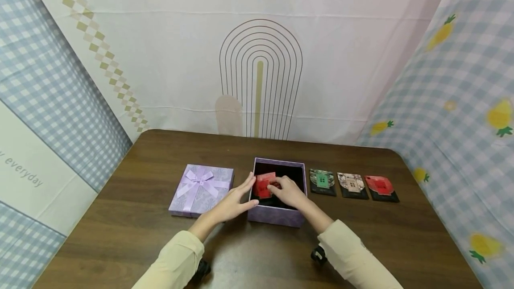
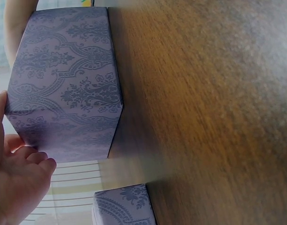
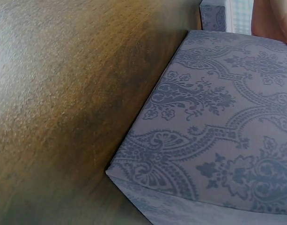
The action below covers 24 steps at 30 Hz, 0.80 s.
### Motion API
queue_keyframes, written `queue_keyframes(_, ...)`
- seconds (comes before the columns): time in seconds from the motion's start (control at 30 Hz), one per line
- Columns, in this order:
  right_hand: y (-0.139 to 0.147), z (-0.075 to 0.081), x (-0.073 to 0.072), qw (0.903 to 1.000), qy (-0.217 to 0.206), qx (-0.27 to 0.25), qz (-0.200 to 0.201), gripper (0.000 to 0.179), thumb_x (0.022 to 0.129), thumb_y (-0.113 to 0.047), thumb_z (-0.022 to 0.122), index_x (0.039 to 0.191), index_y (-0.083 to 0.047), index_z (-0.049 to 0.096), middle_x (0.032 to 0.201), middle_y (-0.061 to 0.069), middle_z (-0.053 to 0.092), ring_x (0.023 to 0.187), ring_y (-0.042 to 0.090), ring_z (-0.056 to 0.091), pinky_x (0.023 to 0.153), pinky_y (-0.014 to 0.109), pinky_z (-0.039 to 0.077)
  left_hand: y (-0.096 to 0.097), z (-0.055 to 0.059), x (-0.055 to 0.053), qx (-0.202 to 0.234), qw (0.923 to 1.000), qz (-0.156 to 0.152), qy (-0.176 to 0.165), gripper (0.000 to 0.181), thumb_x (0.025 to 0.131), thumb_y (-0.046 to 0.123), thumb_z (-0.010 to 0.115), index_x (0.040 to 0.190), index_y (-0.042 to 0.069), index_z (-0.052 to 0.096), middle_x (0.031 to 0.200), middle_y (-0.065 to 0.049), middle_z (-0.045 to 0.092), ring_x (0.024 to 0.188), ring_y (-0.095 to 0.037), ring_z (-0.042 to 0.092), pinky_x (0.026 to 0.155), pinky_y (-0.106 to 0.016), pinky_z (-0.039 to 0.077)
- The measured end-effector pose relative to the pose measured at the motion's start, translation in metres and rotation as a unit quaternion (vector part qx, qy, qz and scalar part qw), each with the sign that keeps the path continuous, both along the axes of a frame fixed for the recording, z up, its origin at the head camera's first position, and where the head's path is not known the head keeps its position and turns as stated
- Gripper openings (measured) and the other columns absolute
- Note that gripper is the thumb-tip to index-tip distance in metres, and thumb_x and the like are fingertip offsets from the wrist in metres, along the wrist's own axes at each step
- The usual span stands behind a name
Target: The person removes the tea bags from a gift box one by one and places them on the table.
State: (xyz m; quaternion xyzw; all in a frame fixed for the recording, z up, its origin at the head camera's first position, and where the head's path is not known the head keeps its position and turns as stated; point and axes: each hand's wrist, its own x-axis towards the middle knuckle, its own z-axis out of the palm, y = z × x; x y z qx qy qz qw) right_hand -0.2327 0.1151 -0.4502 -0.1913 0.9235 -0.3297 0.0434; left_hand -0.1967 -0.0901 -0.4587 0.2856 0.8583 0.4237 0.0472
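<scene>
In the middle of the table, a purple patterned gift box (image 1: 277, 215) stands uncovered, its inside black. My right hand (image 1: 290, 192) reaches over the near right rim and pinches a red and black packet (image 1: 263, 185) between thumb and fingers. The packet lies tilted at the box's left side, partly within it. My left hand (image 1: 230, 205) rests along the left wall, fingers fairly straight, thumb at the near left corner. The left wrist view shows these fingers (image 2: 33, 157) against the box's side. The right wrist view mostly shows its patterned wall (image 3: 218, 126); the right fingers are hidden there.
The lilac box lid (image 1: 186, 196) with a ribbon bow lies left of the box. To the right, a green packet (image 1: 322, 181), a beige packet (image 1: 352, 185) and another red packet (image 1: 381, 187) lie in a row on the brown wooden table (image 1: 249, 262). Patterned cloths hang behind and at both sides.
</scene>
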Motion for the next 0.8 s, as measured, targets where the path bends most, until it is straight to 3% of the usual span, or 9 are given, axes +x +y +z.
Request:
queue_keyframes(0.2,0.0013,-0.0009,-0.0024,0.9968,0.008,-0.042,0.068,0.027,0.091,-0.017,0.053,0.106,0.002,0.065,0.104,0.015,0.063,0.096,0.027,0.056,0.080,0.040,0.046,-0.0002,0.0003,0.0001,0.003,1.0000,0.001,-0.003,0.067,0.089,0.022,0.058,0.142,-0.001,0.024,0.150,-0.014,0.012,0.134,-0.029,0.024,0.106,-0.047,0.024)
queue_keyframes(0.4,0.0014,0.0016,-0.0001,0.9880,-0.032,-0.053,0.142,0.035,0.093,-0.017,0.049,0.119,0.005,0.055,0.118,0.021,0.057,0.104,0.032,0.056,0.086,0.044,0.047,0.0003,-0.0012,-0.0003,0.000,1.0000,0.002,0.001,0.068,0.089,0.022,0.058,0.141,-0.004,0.024,0.150,-0.015,0.012,0.133,-0.030,0.024,0.106,-0.047,0.024)
queue_keyframes(0.8,0.0021,-0.0029,-0.0007,0.9836,-0.055,-0.005,0.172,0.038,0.096,-0.013,0.043,0.129,0.006,0.047,0.126,0.024,0.051,0.112,0.033,0.052,0.091,0.048,0.042,0.0005,-0.0021,-0.0007,0.000,1.0000,0.003,0.002,0.068,0.089,0.024,0.058,0.141,-0.004,0.025,0.150,-0.015,0.012,0.133,-0.030,0.025,0.106,-0.047,0.025)
